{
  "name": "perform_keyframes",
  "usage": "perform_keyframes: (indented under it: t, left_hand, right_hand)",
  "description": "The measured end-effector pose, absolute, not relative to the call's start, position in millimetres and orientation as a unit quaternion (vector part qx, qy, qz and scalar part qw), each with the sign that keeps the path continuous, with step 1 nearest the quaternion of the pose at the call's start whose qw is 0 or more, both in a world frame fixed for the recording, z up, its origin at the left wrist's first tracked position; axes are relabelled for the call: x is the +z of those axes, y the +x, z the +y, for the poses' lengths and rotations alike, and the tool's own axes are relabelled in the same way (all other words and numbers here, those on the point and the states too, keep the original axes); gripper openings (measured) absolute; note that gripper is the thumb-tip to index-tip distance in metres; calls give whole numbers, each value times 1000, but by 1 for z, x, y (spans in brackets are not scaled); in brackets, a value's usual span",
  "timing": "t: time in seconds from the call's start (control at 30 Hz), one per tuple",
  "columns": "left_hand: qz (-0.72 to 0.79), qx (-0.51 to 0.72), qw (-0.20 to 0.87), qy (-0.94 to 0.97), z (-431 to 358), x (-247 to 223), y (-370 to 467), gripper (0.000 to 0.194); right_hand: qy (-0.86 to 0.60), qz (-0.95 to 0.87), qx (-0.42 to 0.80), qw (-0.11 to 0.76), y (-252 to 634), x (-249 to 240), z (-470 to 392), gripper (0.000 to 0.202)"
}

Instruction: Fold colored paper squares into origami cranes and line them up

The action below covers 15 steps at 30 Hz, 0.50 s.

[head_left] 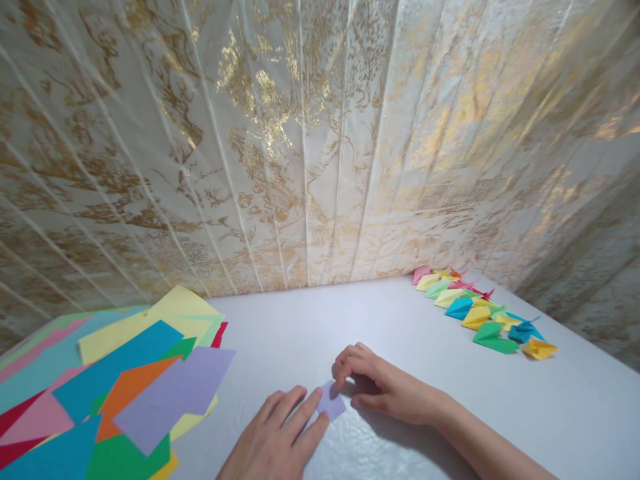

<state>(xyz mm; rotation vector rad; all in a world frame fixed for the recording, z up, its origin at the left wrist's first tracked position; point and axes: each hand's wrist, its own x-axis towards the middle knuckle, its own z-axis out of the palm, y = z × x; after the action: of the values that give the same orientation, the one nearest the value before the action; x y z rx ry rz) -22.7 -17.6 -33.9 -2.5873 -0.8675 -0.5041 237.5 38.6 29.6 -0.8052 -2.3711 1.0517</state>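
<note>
A small lilac piece of paper (331, 402), roughly square, lies on the white table in front of me. My left hand (280, 437) rests flat with its fingers spread, the fingertips pressing on the paper's left and lower edges. Over the paper's upper right side, my right hand (387, 390) bends its fingers down, one fingertip touching the paper. Its thumb sits apart from the fingers, near the paper's right corner. Whether the paper has folds in it I cannot tell.
Loose sheets of coloured paper (145, 343) spread over the table's left side, a lilac sheet (175, 397) on top. Rows of small folded paper figures (477, 318) stand at the back right. Behind the white table (300, 333) hangs a gold-patterned curtain (310, 167).
</note>
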Motion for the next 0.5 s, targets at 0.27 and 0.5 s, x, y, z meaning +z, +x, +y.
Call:
perform_keyframes:
  t: [0.27, 0.5]
  left_hand:
    - [-315, -127, 149, -928, -29, -3, -23, 38]
    - [-325, -133, 160, -922, -34, -16, -22, 35]
  right_hand:
    - [-268, -869, 344, 235, 231, 21, 39, 5]
    - [-270, -877, 322, 232, 225, 21, 36, 4]
